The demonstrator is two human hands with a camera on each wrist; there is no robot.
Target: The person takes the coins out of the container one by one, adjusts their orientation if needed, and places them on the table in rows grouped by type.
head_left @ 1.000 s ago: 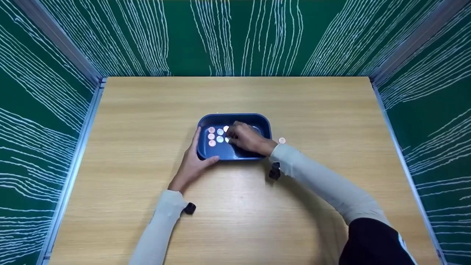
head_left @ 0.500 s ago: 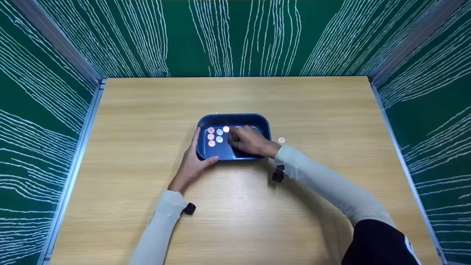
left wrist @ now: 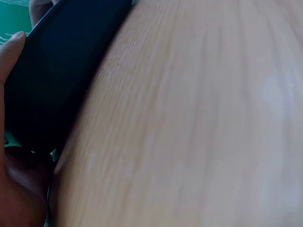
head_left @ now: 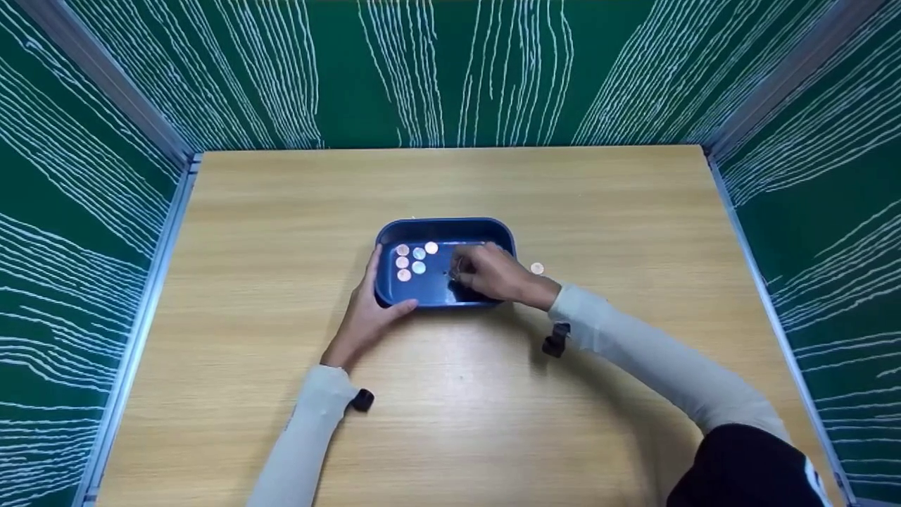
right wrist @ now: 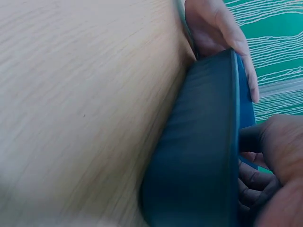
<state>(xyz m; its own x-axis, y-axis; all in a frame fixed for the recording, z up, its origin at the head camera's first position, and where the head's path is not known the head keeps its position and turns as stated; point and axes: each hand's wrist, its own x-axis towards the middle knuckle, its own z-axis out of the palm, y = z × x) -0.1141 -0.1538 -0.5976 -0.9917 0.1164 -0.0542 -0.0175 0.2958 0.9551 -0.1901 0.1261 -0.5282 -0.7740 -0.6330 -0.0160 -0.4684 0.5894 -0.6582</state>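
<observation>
A dark blue plastic tray sits on the table. At its near left corner my left hand grips it, thumb along the front rim and fingers on the left side. Inside lie several coins: three copper coins in a column at the left, two silver coins beside them, and a brighter coin at the top of a third column. My right hand reaches into the tray's right half, fingers curled and pinching a coin, mostly hidden by the fingertips. The tray wall covers part of the fingers in the right wrist view.
One loose coin lies on the wooden table, just right of the tray and close to my right wrist. Green walls with white streaks enclose the table at the back and both sides.
My right hand has shifted right inside the tray, away from the coin columns. The lower coin of the third column has left its spot with it. My left hand has stayed put.
</observation>
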